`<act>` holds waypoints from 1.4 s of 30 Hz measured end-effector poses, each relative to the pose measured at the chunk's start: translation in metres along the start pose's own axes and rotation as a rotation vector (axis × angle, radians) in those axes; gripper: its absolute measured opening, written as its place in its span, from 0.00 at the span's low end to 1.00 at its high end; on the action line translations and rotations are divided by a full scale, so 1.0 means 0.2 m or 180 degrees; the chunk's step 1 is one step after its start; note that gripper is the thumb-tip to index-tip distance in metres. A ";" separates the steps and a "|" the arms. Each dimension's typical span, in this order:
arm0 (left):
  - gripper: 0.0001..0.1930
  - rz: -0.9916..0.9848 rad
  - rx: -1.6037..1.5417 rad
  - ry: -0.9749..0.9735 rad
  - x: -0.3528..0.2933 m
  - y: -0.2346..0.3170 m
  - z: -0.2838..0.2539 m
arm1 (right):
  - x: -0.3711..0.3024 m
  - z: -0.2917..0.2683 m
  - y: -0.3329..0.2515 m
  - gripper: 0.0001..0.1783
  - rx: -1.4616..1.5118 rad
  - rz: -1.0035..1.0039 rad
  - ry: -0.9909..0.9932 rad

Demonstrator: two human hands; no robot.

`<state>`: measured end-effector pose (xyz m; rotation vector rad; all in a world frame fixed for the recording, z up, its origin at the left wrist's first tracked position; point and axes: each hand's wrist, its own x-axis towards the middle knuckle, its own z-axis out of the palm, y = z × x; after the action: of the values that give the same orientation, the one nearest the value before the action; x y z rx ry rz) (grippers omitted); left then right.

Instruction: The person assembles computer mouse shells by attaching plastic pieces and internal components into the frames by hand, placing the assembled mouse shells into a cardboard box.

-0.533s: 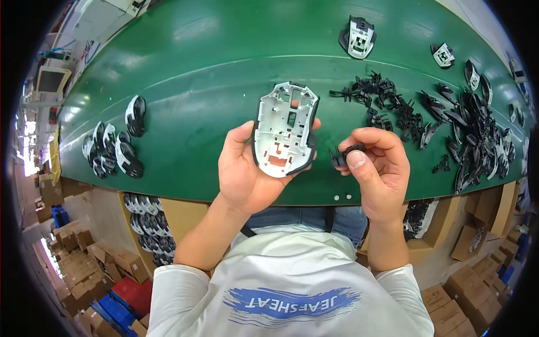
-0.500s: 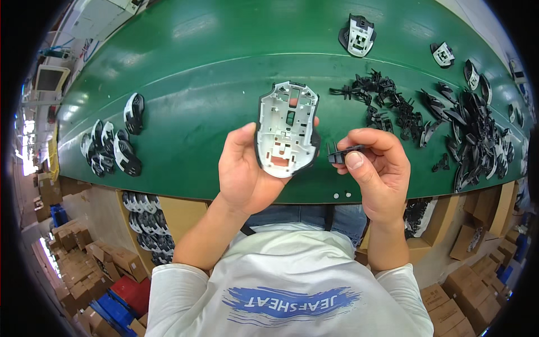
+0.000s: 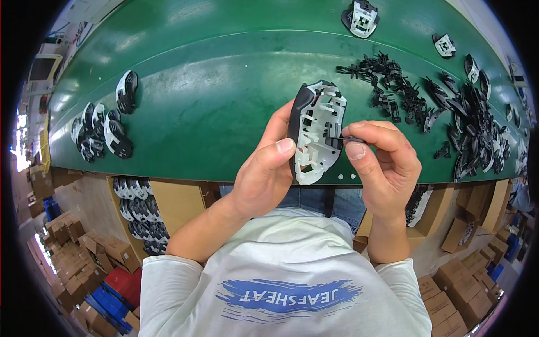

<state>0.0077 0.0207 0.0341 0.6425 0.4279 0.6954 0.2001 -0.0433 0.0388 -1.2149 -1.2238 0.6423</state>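
Observation:
My left hand (image 3: 264, 174) grips a computer mouse shell (image 3: 317, 132), black outside with a white, slotted inside. The shell is tipped on its side, its hollow face turned toward my right hand. Between thumb and forefinger, my right hand (image 3: 387, 165) pinches a small black plastic part (image 3: 349, 139). The part's left end reaches over the shell's white interior; whether it touches there I cannot tell. Just below the shell, two small white round pieces (image 3: 341, 177) lie near the table's front edge.
Loose black plastic parts (image 3: 393, 84) lie right of my hands, with a larger heap of black pieces (image 3: 477, 132) beyond. Several black-and-white shells (image 3: 117, 135) rest at the left. Another shell (image 3: 360, 19) sits at the back of the green table (image 3: 196, 101). Open cartons (image 3: 179, 205) stand below.
My left hand has turned the shell onto its side and shifted it right. The black part in my right hand has gone from beside the shell to its inner face.

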 end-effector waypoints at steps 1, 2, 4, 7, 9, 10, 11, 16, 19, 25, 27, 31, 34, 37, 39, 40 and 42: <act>0.40 -0.0008 -0.0004 0.0018 0.00 0.00 0.00 | 0.00 0.00 0.00 0.14 -0.0044 -0.0141 0.0027; 0.40 -0.0029 -0.0033 0.0052 -0.01 0.00 0.00 | 0.00 0.01 0.00 0.14 -0.0039 -0.0135 0.0007; 0.40 0.0044 0.0015 0.0112 -0.02 -0.02 -0.01 | 0.00 0.03 -0.03 0.15 -0.0637 -0.0360 0.0156; 0.40 0.0092 0.0044 0.0098 -0.04 -0.03 -0.01 | 0.02 0.07 0.03 0.17 -0.1193 -0.1445 0.0212; 0.40 0.0078 0.0017 0.0039 -0.05 -0.03 0.00 | 0.02 0.09 0.05 0.20 -0.1290 -0.1581 0.0238; 0.40 0.0041 -0.0091 0.0069 -0.06 -0.03 0.01 | 0.03 0.09 0.05 0.21 -0.1489 -0.1748 0.0136; 0.39 0.0003 -0.0196 0.0099 -0.07 -0.02 0.02 | 0.03 0.09 0.05 0.23 -0.1687 -0.1914 0.0034; 0.40 -0.0190 -0.0223 0.0089 -0.08 -0.01 0.00 | 0.00 0.09 0.00 0.24 -0.1935 -0.1634 -0.0239; 0.40 -0.0179 -0.0158 0.0079 -0.08 -0.02 -0.02 | -0.01 0.07 0.00 0.21 -0.1909 -0.1537 -0.0414; 0.38 -0.0166 -0.0326 0.0068 -0.07 -0.05 -0.02 | -0.02 0.01 -0.05 0.17 -0.2388 -0.1421 -0.0781; 0.39 -0.0216 -0.0114 0.0198 -0.06 -0.05 -0.01 | -0.01 0.00 -0.07 0.17 -0.2412 -0.1391 -0.0797; 0.38 -0.0269 -0.0193 0.0140 -0.06 -0.04 0.00 | -0.04 0.01 -0.02 0.17 -0.2302 -0.1283 -0.0859; 0.37 -0.0278 -0.0461 0.0184 -0.07 -0.05 0.01 | -0.08 0.02 -0.04 0.18 -0.2385 -0.1199 -0.0716; 0.36 -0.0212 -0.0656 0.0161 -0.07 -0.08 0.02 | -0.10 0.01 -0.05 0.16 -0.2395 -0.1153 -0.0672; 0.35 -0.0166 -0.0720 0.0119 -0.07 -0.09 0.02 | -0.08 -0.01 -0.03 0.17 -0.2383 -0.1092 -0.0721; 0.35 -0.0238 -0.0641 0.0102 -0.08 -0.09 0.02 | -0.08 -0.03 -0.02 0.17 -0.2363 -0.1046 -0.0778; 0.36 -0.0328 -0.0514 0.0039 -0.08 -0.09 0.00 | -0.09 -0.03 -0.01 0.17 -0.2362 -0.1011 -0.0759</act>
<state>0.0052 -0.0011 0.0245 0.4609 0.4086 0.6291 0.1990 -0.0629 0.0355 -1.5160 -1.9060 0.0789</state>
